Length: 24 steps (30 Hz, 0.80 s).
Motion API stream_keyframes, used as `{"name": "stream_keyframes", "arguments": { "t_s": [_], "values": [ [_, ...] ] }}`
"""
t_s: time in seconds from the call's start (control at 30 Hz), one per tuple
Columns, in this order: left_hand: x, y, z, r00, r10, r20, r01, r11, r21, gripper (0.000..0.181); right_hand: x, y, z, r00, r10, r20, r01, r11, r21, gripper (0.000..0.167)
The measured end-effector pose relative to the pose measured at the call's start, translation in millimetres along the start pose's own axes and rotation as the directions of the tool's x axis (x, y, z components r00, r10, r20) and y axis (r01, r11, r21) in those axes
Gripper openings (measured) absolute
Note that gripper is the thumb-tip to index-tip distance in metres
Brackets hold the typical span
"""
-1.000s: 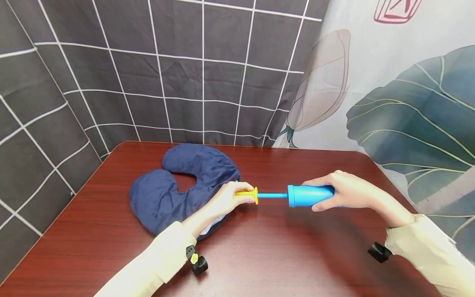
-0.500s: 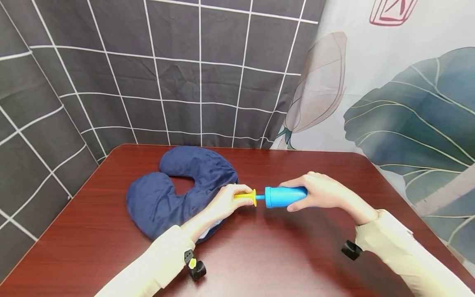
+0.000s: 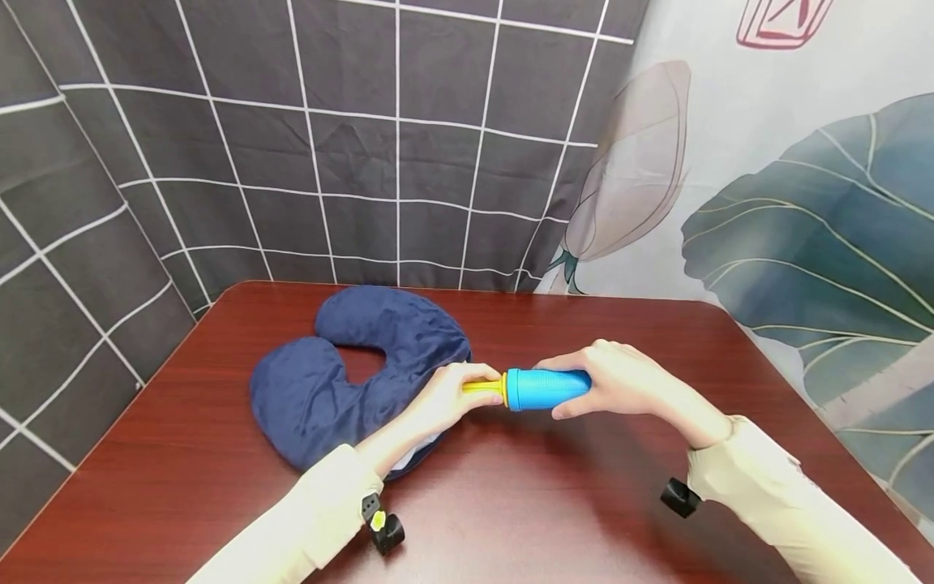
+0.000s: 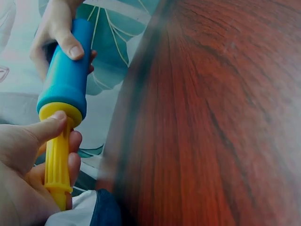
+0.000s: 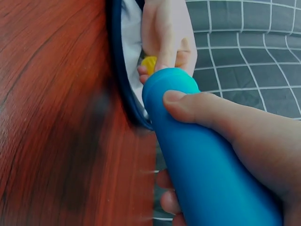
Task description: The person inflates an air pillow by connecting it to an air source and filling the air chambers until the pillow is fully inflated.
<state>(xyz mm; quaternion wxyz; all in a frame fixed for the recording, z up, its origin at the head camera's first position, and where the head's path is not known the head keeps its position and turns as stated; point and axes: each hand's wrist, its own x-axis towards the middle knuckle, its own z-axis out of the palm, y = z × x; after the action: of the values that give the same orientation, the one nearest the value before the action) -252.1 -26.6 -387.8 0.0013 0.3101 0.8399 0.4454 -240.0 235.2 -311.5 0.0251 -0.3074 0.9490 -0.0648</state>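
A blue hand pump point(image 3: 543, 389) with a yellow nozzle end point(image 4: 58, 160) lies level between both hands above the table. My left hand point(image 3: 448, 393) grips the yellow end, its thumb along the yellow flange in the left wrist view. My right hand point(image 3: 620, 381) wraps round the blue barrel, the thumb on top and fingertips below in the right wrist view. Barrel and yellow flange meet, with no blue rod showing between them. Behind and beside the left hand rests a navy U-shaped neck pillow point(image 3: 394, 324), a white patch point(image 4: 77, 209) showing at its open edge near the yellow end.
The reddish-brown wooden table point(image 3: 525, 519) spreads under both hands. A dark grid-patterned curtain point(image 3: 350, 154) hangs behind it and on the left. To the right hangs a white cloth point(image 3: 730, 138) printed with leaves and a bud.
My right hand has moved left with the blue barrel, and the rod between barrel and yellow flange has slid in out of sight. The left hand and pillow have stayed nearly still.
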Motion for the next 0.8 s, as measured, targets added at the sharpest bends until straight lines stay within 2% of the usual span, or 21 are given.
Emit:
{"name": "stream_keyframes", "arguments": {
  "t_s": [0.27, 0.53, 0.8],
  "values": [
    [-2.8, -1.6, -0.4, 1.000, -0.030, -0.009, 0.030, 1.000, -0.006, 0.027, -14.6, 12, -9, 1.000, 0.010, 0.011, -0.010, 1.000, -0.018, 0.058],
    [-1.6, -2.7, -0.2, 1.000, 0.002, -0.001, -0.002, 0.999, -0.034, 0.023, -40.0, 33, -24, 0.999, 0.053, 0.013, -0.053, 0.998, -0.029, 0.063],
    [-1.7, -3.5, -0.6, 1.000, 0.009, -0.003, -0.009, 0.998, -0.056, 0.020, -62.9, 57, -35, 0.999, 0.029, -0.014, -0.029, 0.999, -0.017, 0.063]
  ]
}}
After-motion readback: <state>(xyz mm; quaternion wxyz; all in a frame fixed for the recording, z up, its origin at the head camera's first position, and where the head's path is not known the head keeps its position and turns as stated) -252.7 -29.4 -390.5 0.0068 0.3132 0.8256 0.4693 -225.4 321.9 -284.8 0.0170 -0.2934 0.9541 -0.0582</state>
